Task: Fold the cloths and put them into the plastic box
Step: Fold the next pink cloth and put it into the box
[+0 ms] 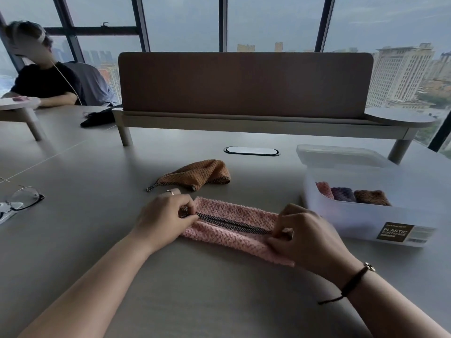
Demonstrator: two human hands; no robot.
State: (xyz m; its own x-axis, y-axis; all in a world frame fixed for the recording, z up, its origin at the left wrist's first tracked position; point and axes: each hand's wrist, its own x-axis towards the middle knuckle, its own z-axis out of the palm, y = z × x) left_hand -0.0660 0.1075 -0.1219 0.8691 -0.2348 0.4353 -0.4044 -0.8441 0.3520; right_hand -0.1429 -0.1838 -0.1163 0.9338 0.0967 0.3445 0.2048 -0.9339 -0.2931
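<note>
Pink cloth (235, 224) flat between left hand (166, 217) and right hand (305, 236), ends pinched.

Your left hand (164, 215) and right hand (305, 236) lay knuckles up, forearms reaching forward, each with fingers curled and pinching an end of the pink cloth (234, 225).

One readable label
The brown sticker (394, 232) on the plastic box (353, 215) reads "PLASTIC CONTAINER"; its smaller print is too blurred.
</note>
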